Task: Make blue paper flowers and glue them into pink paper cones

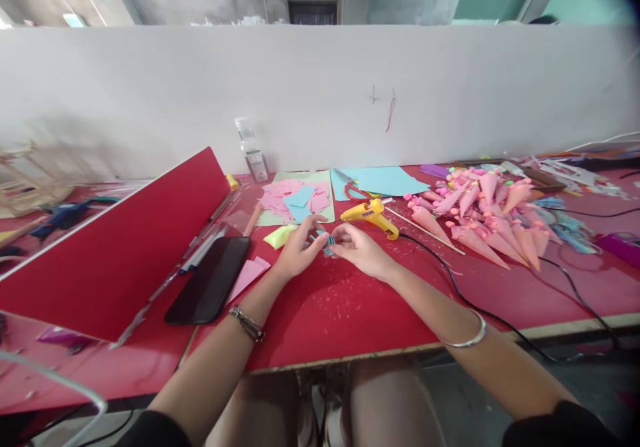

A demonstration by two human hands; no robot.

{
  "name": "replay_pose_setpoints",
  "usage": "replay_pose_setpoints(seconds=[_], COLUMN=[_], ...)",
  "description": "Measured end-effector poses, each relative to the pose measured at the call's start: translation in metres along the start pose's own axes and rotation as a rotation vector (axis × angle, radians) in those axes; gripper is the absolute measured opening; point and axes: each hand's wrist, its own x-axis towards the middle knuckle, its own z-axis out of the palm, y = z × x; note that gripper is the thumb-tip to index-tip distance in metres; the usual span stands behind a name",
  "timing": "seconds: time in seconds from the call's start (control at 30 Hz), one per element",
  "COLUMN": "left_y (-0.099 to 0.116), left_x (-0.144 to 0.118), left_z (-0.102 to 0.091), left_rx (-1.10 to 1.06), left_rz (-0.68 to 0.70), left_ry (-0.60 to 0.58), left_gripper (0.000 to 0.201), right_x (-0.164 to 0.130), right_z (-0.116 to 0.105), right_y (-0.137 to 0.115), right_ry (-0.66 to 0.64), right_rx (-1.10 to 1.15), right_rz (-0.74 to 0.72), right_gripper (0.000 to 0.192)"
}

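Both hands meet over the red tabletop around a small piece of blue paper (329,250) that looks curled or folded, with dark stripes showing. My left hand (300,247) is closed on its left side, thumb against the paper. Fingers of my right hand (361,250) pinch it from the right. Fingertips hide part of the piece, so its full shape cannot be made out. Just beyond the right hand lies a yellow glue gun (371,216), its black cord running right. A bright yellow-green packet (279,236) rests beside the left hand.
Pink paper pieces (280,195) and blue sheets (395,182) lie behind the hands. Many pink paper cones (493,224) are heaped at right. A black phone (213,280) and an upright red board (150,247) stand left. A bottle (256,162) is by the white partition (310,94).
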Motion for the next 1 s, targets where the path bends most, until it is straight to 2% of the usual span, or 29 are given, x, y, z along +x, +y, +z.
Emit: replay_pose_setpoints(seconds=[0.23, 0.43, 0.67, 0.87, 1.0], left_y=[0.0026, -0.0023, -0.0014, -0.0014, -0.001], left_x=[0.0006, 0.0002, -0.001, 0.0004, 0.0012], left_z=[0.0018, 0.0008, -0.0006, -0.0011, -0.0014], left_rx=[-0.015, -0.052, -0.103, -0.119, -0.109], left_rz=[-0.024, 0.027, 0.031, 0.052, 0.06], left_ry=[-0.025, -0.015, -0.019, -0.028, 0.003], left_gripper=[0.024, 0.023, 0.027, 0.029, 0.028], right_x=[-0.0008, -0.0007, -0.0014, -0.0007, -0.0005], right_z=[-0.0008, -0.0007, 0.0007, -0.0002, -0.0011], right_y=[0.001, -0.0016, -0.0059, -0.0032, -0.0025], right_ry=[0.042, 0.013, 0.053, 0.062, 0.02], right_rx=[-0.058, 0.044, 0.065, 0.057, 0.022], right_rz=[-0.003, 0.058, 0.096, 0.087, 0.089], right_gripper=[0.019, 0.012, 0.004, 0.006, 0.01])
